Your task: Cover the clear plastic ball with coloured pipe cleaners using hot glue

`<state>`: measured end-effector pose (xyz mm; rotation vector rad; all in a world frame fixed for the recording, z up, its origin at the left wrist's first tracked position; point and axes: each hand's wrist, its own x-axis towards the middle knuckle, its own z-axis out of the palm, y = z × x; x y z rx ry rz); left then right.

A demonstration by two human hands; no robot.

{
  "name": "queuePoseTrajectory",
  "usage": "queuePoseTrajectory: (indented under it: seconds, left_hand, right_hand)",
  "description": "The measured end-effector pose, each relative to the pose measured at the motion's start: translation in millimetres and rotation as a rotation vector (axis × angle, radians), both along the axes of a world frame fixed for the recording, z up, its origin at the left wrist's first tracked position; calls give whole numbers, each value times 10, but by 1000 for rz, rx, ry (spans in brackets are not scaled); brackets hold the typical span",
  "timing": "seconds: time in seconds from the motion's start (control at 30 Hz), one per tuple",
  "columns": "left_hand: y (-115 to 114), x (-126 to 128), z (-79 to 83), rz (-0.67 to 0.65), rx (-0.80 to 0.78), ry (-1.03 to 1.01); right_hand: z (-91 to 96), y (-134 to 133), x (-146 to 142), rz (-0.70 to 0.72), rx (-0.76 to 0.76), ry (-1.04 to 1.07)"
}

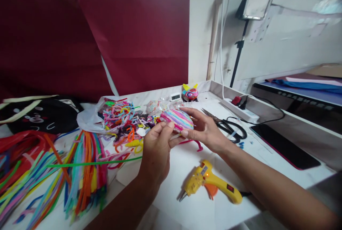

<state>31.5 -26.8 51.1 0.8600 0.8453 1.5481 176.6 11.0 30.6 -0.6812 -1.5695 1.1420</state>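
Between my two hands, above the table, is a rounded craft piece (177, 119) covered in striped pipe cleaners of pink, yellow, blue and white. My left hand (157, 144) pinches its near left side with the thumb on top. My right hand (204, 130) grips its right side, fingers behind and thumb at the lower edge. A magenta pipe cleaner (199, 146) with a curled end sticks out below my right hand. Nearer to me lies a yellow hot glue gun (205, 180) on white paper, its small light glowing and its nozzle towards the lower left.
Black-handled scissors (229, 126) lie right of my hands, near a dark phone (284, 146) and a power strip (240, 110). Pipe cleaner bundles (87, 169) and a pile of scraps (120, 116) fill the left. Behind stand a small digital clock (175, 97) and a colourful eared figure (190, 93).
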Motion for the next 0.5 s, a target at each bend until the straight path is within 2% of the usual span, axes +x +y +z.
queuePoseTrajectory:
  seconds: [0.33,0.5]
  left_hand:
    - [-38,-19,12,-79,51,38]
    - [-8,-39,57,-42,20,16]
  right_hand:
    - [48,-11,-77,-48,-32,39]
    - [62,-12,-85,-23,-61,78]
